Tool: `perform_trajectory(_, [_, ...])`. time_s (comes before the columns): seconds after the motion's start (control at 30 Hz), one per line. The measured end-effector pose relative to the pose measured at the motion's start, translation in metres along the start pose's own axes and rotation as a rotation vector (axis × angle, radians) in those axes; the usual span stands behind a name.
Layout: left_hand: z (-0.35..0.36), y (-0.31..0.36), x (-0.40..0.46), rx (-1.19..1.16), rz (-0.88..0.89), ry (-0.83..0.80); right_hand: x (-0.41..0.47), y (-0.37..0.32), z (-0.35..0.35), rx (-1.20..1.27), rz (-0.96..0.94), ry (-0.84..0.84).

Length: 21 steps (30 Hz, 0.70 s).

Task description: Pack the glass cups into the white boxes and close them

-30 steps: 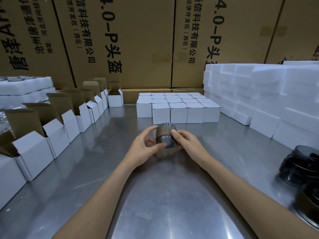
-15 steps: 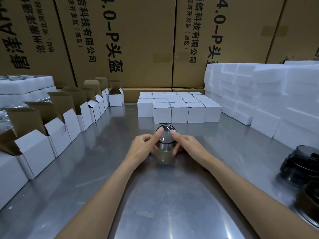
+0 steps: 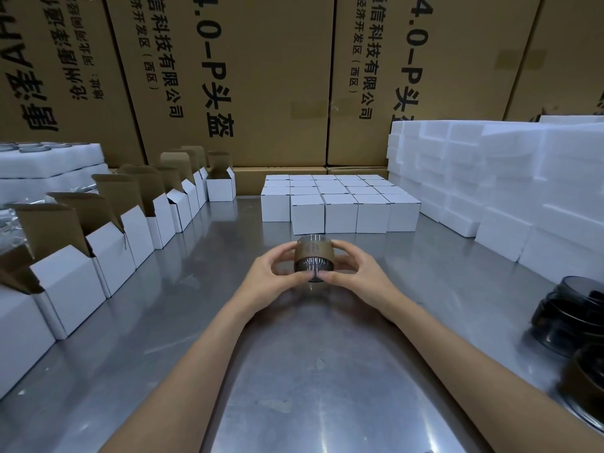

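Leftmost, open white boxes (image 3: pixel 98 266) line the table (image 3: pixel 183 322) edge. Left hand (image 3: pixel 271 276) and right hand (image 3: pixel 356 276) both grip one glass cup (image 3: pixel 314 256) mid-table, fingers curled round it, just before the closed boxes (image 3: pixel 340 207). Foam blocks (image 3: pixel 490 191) wall the right; bare steel nearer.

The shiny metal worktop (image 3: pixel 170 328) has a row of open white boxes (image 3: pixel 108 256) along its left side, their brown flaps standing up. At the back sits a tidy block of closed white boxes (image 3: pixel 340 204), and big white foam blocks (image 3: pixel 490 191) are piled on the right. Dark glass cups (image 3: pixel 575 318) stand at the near right edge.
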<state>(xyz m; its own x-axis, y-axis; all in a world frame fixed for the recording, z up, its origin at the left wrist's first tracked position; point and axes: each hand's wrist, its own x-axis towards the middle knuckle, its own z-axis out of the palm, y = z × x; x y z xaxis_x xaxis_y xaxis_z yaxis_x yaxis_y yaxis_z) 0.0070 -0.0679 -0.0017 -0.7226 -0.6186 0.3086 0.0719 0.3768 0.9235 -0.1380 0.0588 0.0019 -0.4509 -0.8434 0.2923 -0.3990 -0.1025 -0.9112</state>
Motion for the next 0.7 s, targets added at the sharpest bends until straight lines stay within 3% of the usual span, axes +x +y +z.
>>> perform_trajectory(0.23, [0.0016, 0.0003, 0.0, 0.035, 0.032, 0.005, 0.0031, 0.0042, -0.0005, -0.06, -0.052, 0.021])
perform_trajectory(0.5, [0.0079, 0.0009, -0.0048, 0.463, 0.312, 0.099, 0.0027, 0.0054, 0.0034, -0.21, -0.128, 0.093])
perform_trajectory(0.7, [0.0076, -0.0033, -0.0025, 0.438, 0.288, 0.148, 0.0013, 0.0082, 0.0065, -0.315, -0.168, 0.049])
